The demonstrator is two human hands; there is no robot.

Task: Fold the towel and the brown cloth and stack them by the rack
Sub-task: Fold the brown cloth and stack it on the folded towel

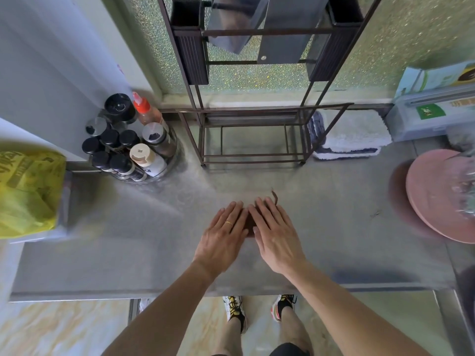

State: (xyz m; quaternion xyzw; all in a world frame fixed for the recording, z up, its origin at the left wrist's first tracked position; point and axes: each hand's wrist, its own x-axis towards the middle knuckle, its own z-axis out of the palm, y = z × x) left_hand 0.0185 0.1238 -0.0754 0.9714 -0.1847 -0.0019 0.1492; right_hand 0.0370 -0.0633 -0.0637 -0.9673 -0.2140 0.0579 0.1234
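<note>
The fingers [232, 210] of both hands are held flat and extended, grasping nothing, and are pressed down side by side on the brown cloth [249, 222], which is almost wholly covered by the left hand [226, 235] and right hand [275, 235] on the metal counter [128, 253]. The towel [354, 134] is seen folded just beside the rack [254, 134], on its right.

A cluster of bottles [126, 142] stood far up-left of the grip, a yellow bag [28, 191] lay well to its left, and a pink plate [437, 196] sat well to its right, near boxes [434, 104].
</note>
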